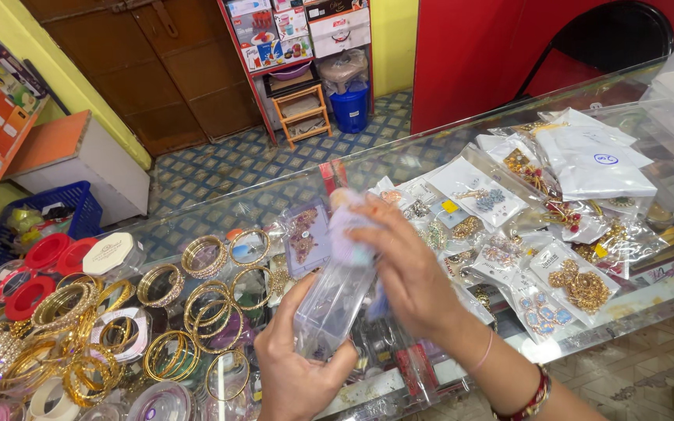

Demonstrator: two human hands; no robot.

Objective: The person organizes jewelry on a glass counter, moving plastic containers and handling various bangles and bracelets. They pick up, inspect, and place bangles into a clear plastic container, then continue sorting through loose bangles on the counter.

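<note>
Left hand point(294, 374) nearest, curled round the lower end of a clear rectangular plastic box point(333, 300), held tilted over the glass counter point(649, 300). Right hand point(403, 265) blurred, fingers bent over a pale lilac cloth point(350, 230) against the box's upper end. Gold bangles in round clear cases point(173, 312) left, bagged gold earrings point(579, 284) right.
</note>
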